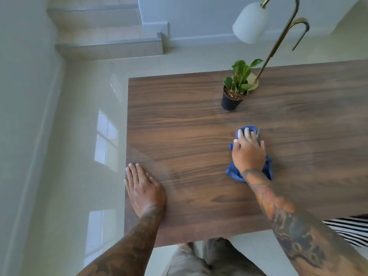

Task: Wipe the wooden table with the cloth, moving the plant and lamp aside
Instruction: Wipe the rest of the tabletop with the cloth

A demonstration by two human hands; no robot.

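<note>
At your twelve o'clock the plant [234, 92] and lamp [256, 80] block the desk [199, 126]; bare wood lies open toward nine and three.

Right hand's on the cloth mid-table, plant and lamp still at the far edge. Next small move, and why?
Probably keep sweeping the cloth toward the near left corner. The right hand presses flat on it in the table's middle, with bare wood on that side. The left hand only rests flat at the left edge. The plant and lamp stand farther back, so moving them can likely wait.
</note>
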